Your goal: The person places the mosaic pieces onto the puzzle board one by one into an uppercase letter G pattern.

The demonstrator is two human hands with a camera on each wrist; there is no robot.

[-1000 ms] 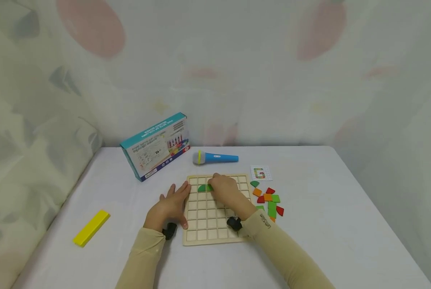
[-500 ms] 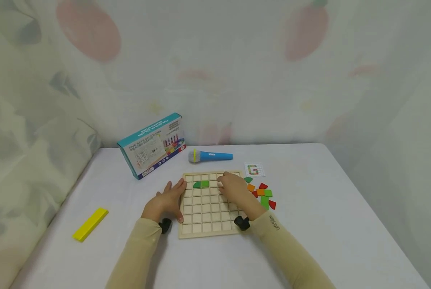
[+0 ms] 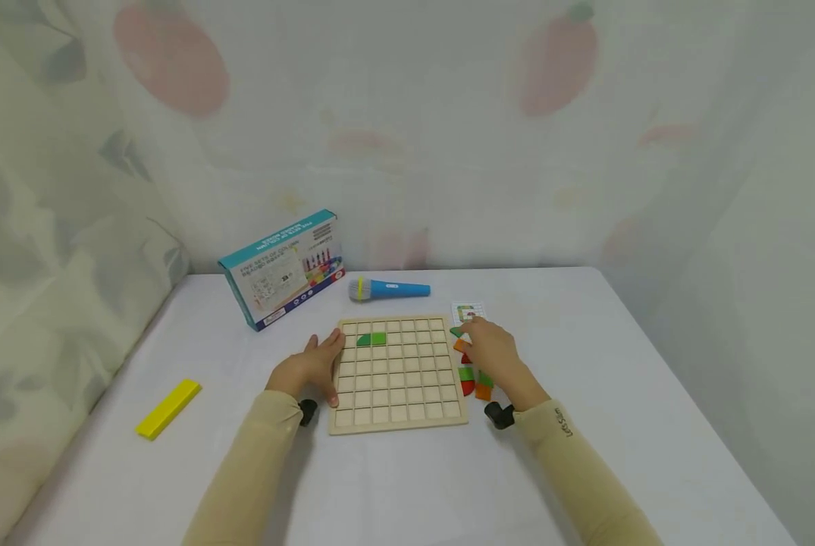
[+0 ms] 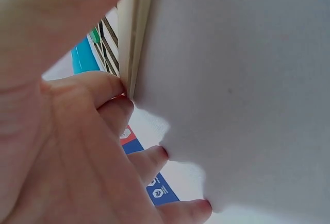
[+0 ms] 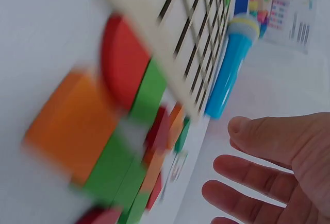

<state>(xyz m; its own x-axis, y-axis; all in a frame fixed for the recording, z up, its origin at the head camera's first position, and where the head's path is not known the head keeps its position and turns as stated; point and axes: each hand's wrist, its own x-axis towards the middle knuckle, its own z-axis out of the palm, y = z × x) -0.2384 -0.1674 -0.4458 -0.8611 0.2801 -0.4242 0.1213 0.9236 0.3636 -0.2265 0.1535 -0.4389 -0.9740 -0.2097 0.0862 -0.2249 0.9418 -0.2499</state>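
A wooden grid board (image 3: 396, 384) lies mid-table. Two green pieces sit side by side in its upper left: a rounded piece (image 3: 363, 340) and a square (image 3: 378, 338). My left hand (image 3: 308, 370) rests along the board's left edge, fingers spread, thumb and index touching the rim. To the right of the board my right hand (image 3: 497, 350) hovers over loose coloured pieces, partly hiding them. In the right wrist view its fingers are extended with nothing between them. Below it lie an orange block (image 5: 75, 123), a red rounded piece (image 5: 121, 62) and several green and red ones.
A pattern card (image 3: 467, 310) lies beyond the right hand, partly covered by it. A blue toy microphone (image 3: 396, 290) lies behind the board. A printed box (image 3: 284, 269) stands at the back left. A yellow bar (image 3: 169, 409) lies at the left of the table (image 3: 393, 493).
My right hand has let go of the green square in the board, then moved right, off the board and over the loose pieces. The left hand has stayed at the board's edge.
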